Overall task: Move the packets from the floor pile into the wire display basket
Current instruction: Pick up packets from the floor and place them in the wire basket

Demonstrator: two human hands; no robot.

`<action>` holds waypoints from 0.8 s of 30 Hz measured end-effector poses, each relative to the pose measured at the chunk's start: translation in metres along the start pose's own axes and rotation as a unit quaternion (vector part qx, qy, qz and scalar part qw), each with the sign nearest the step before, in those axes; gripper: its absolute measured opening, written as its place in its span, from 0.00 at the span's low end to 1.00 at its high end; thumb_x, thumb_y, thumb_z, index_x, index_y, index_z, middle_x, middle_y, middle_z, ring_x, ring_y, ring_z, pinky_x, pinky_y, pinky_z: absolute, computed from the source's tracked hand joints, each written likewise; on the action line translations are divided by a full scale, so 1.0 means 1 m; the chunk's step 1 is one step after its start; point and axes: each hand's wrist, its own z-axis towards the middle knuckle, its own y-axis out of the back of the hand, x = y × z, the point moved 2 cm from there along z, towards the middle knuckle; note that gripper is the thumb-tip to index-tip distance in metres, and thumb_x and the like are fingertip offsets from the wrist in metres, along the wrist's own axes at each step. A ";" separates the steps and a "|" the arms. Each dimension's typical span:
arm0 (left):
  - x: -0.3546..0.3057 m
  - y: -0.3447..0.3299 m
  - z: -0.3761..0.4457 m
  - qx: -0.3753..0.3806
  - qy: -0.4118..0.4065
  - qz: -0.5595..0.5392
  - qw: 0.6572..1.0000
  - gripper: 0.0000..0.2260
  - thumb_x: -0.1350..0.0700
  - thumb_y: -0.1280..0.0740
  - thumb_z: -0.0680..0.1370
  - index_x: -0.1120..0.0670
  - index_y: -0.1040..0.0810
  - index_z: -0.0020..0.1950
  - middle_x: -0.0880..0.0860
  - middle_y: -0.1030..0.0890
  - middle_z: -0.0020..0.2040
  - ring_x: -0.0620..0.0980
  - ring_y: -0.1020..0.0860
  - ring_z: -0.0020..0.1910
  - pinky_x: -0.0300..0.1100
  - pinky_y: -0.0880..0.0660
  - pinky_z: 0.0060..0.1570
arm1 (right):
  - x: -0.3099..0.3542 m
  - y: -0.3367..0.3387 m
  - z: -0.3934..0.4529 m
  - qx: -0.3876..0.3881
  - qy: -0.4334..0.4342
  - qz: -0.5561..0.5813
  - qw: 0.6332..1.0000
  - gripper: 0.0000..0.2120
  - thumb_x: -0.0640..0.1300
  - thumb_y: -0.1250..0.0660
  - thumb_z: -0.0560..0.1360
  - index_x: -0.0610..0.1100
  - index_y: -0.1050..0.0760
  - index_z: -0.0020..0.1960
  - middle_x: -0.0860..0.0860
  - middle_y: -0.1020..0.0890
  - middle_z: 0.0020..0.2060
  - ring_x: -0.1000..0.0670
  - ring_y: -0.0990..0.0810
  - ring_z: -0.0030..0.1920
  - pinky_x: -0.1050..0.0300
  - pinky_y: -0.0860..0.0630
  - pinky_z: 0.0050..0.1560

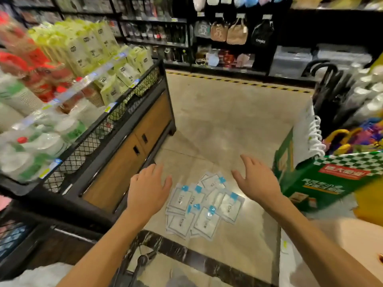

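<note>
White film packets (204, 206) below both spread, empty fingers (154, 172) look light, slippery, floppy; pinch stacked edges, not faces.

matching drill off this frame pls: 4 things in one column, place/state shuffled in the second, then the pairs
Things
1. packets
2. left hand
3. right hand
4. green checkered box

Places or states
A. on the right of the aisle, beside the pile
B. spread on the tiled floor, between the two hands in view
C. open, holding nothing, on the wire display basket side of the pile
D. open, holding nothing, on the box side of the pile

Pairs: 1-B, 2-C, 3-D, 4-A
</note>
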 end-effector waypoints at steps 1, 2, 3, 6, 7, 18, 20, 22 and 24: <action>-0.005 -0.008 0.012 0.009 -0.010 -0.001 1.000 0.24 0.41 0.47 0.84 0.52 0.30 0.75 0.51 0.24 0.70 0.52 0.26 0.68 0.50 0.30 0.66 | -0.010 -0.006 0.004 0.001 -0.020 -0.005 1.000 0.31 0.59 0.43 0.84 0.43 0.40 0.81 0.45 0.31 0.77 0.43 0.30 0.74 0.49 0.33 0.73; -0.008 -0.015 0.021 0.019 -0.015 -0.004 1.000 0.24 0.42 0.46 0.85 0.52 0.31 0.76 0.50 0.24 0.71 0.52 0.26 0.69 0.50 0.31 0.67 | -0.018 -0.010 0.006 -0.003 -0.036 -0.009 0.999 0.31 0.59 0.42 0.84 0.42 0.39 0.80 0.45 0.29 0.76 0.43 0.29 0.73 0.49 0.32 0.72; -0.011 -0.025 0.033 0.032 -0.024 -0.008 0.999 0.24 0.42 0.45 0.84 0.52 0.32 0.77 0.50 0.24 0.70 0.52 0.26 0.69 0.50 0.31 0.67 | -0.026 -0.016 0.009 -0.010 -0.050 -0.009 0.999 0.31 0.59 0.42 0.83 0.42 0.37 0.79 0.44 0.28 0.74 0.43 0.28 0.72 0.49 0.31 0.71; -0.014 -0.060 0.072 0.076 -0.046 -0.018 0.996 0.25 0.41 0.45 0.84 0.52 0.32 0.77 0.51 0.24 0.71 0.53 0.25 0.68 0.52 0.31 0.68 | -0.044 -0.034 0.022 -0.008 -0.103 -0.015 0.995 0.30 0.59 0.39 0.82 0.41 0.35 0.77 0.43 0.27 0.73 0.41 0.28 0.72 0.48 0.31 0.71; -0.014 -0.069 0.084 0.089 -0.053 -0.018 0.994 0.25 0.41 0.45 0.84 0.52 0.32 0.77 0.52 0.25 0.72 0.54 0.26 0.69 0.52 0.31 0.68 | -0.049 -0.038 0.027 -0.007 -0.119 -0.018 0.993 0.30 0.59 0.39 0.82 0.40 0.34 0.76 0.42 0.26 0.72 0.40 0.28 0.71 0.47 0.30 0.70; -0.035 -0.204 0.181 0.145 -0.120 -0.053 0.981 0.27 0.41 0.46 0.85 0.51 0.41 0.82 0.53 0.36 0.81 0.54 0.36 0.78 0.52 0.41 0.77 | -0.098 -0.128 0.100 -0.005 -0.223 -0.014 0.975 0.37 0.63 0.42 0.82 0.40 0.40 0.81 0.41 0.36 0.80 0.41 0.38 0.80 0.46 0.41 0.80; -0.035 -0.252 0.188 0.160 -0.117 -0.042 0.979 0.29 0.39 0.50 0.84 0.50 0.42 0.83 0.52 0.37 0.81 0.53 0.36 0.79 0.52 0.41 0.77 | -0.116 -0.169 0.118 0.011 -0.228 -0.010 0.974 0.37 0.65 0.43 0.81 0.42 0.42 0.82 0.41 0.38 0.80 0.40 0.39 0.80 0.45 0.40 0.79; -0.033 -0.313 0.194 0.178 -0.116 -0.024 0.977 0.31 0.38 0.52 0.83 0.51 0.41 0.82 0.53 0.37 0.81 0.54 0.36 0.79 0.53 0.40 0.76 | -0.137 -0.216 0.136 0.024 -0.235 -0.011 0.972 0.37 0.65 0.42 0.81 0.44 0.42 0.82 0.40 0.39 0.81 0.39 0.40 0.80 0.44 0.40 0.78; -0.031 -0.376 0.200 0.195 -0.117 -0.006 0.974 0.30 0.39 0.50 0.83 0.52 0.40 0.82 0.54 0.36 0.81 0.54 0.36 0.79 0.54 0.41 0.77 | -0.159 -0.269 0.152 0.030 -0.239 -0.006 0.971 0.37 0.63 0.39 0.81 0.44 0.42 0.82 0.39 0.39 0.80 0.39 0.40 0.79 0.44 0.40 0.77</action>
